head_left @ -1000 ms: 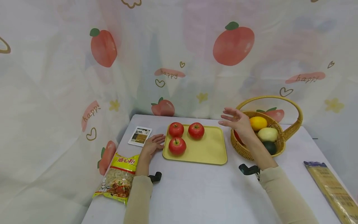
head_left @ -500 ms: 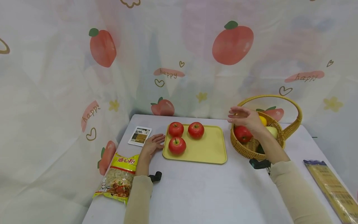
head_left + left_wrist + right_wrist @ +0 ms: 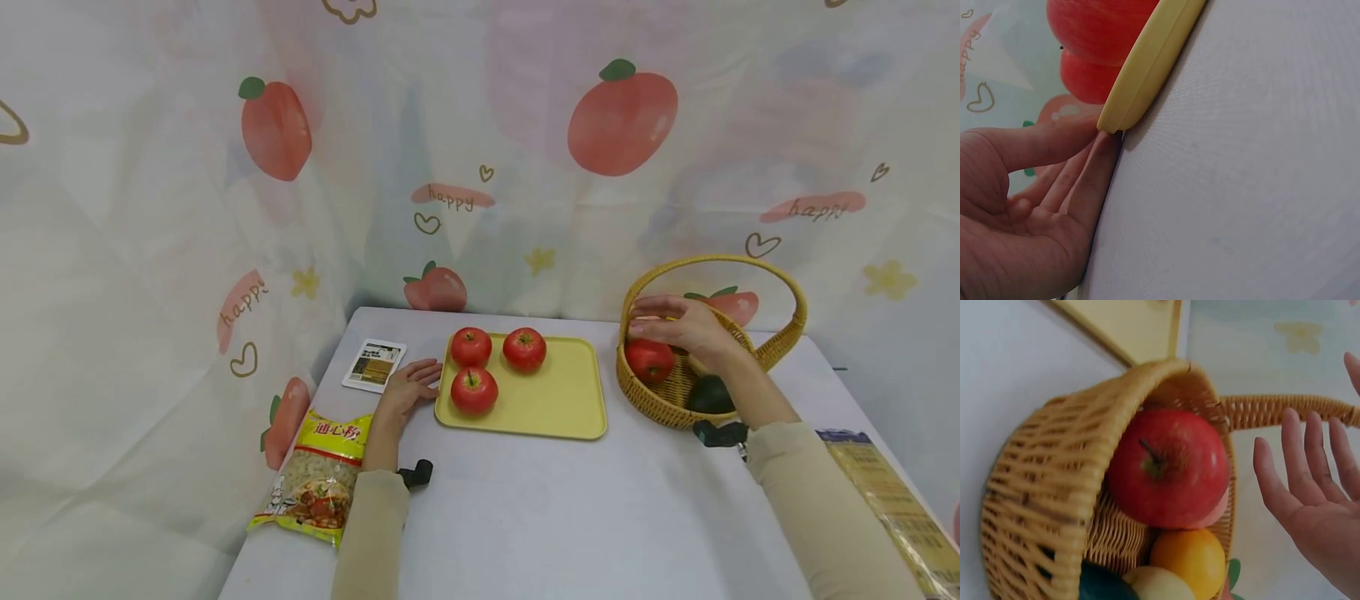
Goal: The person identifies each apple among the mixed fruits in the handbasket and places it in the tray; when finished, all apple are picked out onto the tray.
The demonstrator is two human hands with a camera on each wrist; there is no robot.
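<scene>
My left hand [image 3: 406, 390] lies at the left edge of the yellow tray [image 3: 558, 400], its thumb and fingertips right at the rim in the left wrist view. Several red apples [image 3: 475, 391] sit on the tray's left half. My right hand [image 3: 696, 332] hovers over the wicker basket [image 3: 652, 407], fingers loosely extended and holding nothing. Inside the basket are a red apple [image 3: 1169, 469], a yellow-orange fruit [image 3: 1190, 562], a pale round fruit [image 3: 1159, 584] and a dark green one [image 3: 710, 394]. Something pinkish [image 3: 1216, 511] peeks out behind that apple.
The basket's tall handle [image 3: 797, 321] arches up at its right and back. A pasta bag [image 3: 321, 479] lies beside the left forearm, with a white flat packet [image 3: 373, 365] behind. At the right edge is a long yellow-brown package [image 3: 892, 508]. A printed curtain [image 3: 525, 167] backs the table.
My right hand has moved right across the basket, uncovering the red apple near its left side and covering the yellow-orange fruit in the head view. The left hand stays at the tray.
</scene>
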